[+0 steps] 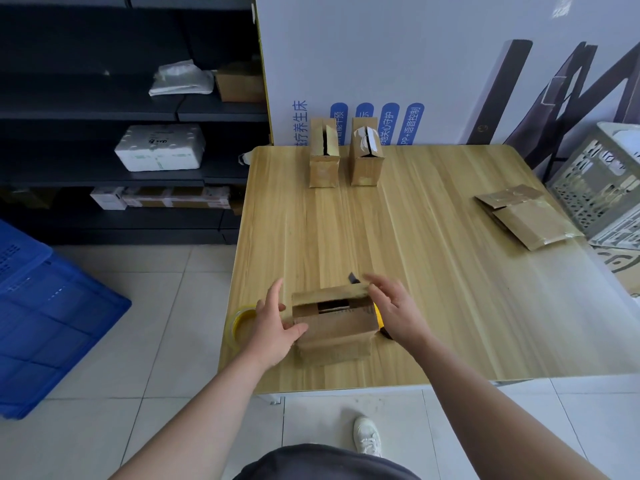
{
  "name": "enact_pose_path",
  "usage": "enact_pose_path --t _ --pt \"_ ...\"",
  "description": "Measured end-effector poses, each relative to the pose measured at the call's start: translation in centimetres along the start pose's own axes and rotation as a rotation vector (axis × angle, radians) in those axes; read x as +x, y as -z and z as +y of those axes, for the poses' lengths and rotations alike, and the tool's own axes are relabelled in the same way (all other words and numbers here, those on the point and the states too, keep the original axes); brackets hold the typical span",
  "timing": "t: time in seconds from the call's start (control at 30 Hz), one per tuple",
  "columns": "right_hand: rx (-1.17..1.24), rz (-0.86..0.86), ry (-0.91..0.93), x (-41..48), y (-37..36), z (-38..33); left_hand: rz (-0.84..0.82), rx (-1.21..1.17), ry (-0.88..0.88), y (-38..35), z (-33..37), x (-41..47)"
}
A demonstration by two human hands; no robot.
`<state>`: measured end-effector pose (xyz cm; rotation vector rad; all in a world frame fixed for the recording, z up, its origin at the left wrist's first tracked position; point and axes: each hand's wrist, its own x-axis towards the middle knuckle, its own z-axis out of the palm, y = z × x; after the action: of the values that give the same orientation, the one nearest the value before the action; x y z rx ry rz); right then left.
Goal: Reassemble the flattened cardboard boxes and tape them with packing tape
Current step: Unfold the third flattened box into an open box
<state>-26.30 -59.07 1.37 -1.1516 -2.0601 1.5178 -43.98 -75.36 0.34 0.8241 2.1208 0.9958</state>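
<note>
A blue crate [52, 306] sits before dark shelving [86, 112].

The white wall board [381, 46] reads "养生床", with blue labels [414, 123] reading "语音控制" and "心守护".

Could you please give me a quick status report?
Left hand flat against small cardboard box, right hand on its far flap. Top open, untaped. Tape roll beside left hand; nothing blocking.
</note>
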Motion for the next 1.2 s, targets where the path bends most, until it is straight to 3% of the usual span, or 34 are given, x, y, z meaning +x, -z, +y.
enact_pose_path --t 0.13,0.33,0.5,0.77,0.97,1.1,1.2 --pt "-0.273 -0.021 0.065 -0.4 0.0 1.6 -0.043 0.031 -0.023 -0.1 0.2 -0.1" --pt "-0.282 -0.036 0.046 -1.0 -0.7 2.0 -0.078 -0.044 -0.006 -0.5 0.5 0.5" --pt "-0.257 -0.016 -0.001 -0.8 -1.4 2.2 0.005 -0.124 0.001 -0.2 0.2 0.8" --pt "-0.405 -0.081 -0.007 -0.7 -2.6 3.1 0.013 0.051 0.119 -1.1 -1.2 1.8" --pt "-0.429 -0.066 -0.012 1.7 -3.0 3.2 -0.007 -0.05 0.178 -1.0 -1.4 3.9" --pt "-0.663 -0.006 0.194 2.5 -4.1 4.0 0.002 -0.107 0.208 -1.0 -1.7 4.1" --pt "-0.816 -0.151 0.364 2.9 -4.9 4.3 -0.004 -0.128 0.209 -0.8 -1.9 3.9"
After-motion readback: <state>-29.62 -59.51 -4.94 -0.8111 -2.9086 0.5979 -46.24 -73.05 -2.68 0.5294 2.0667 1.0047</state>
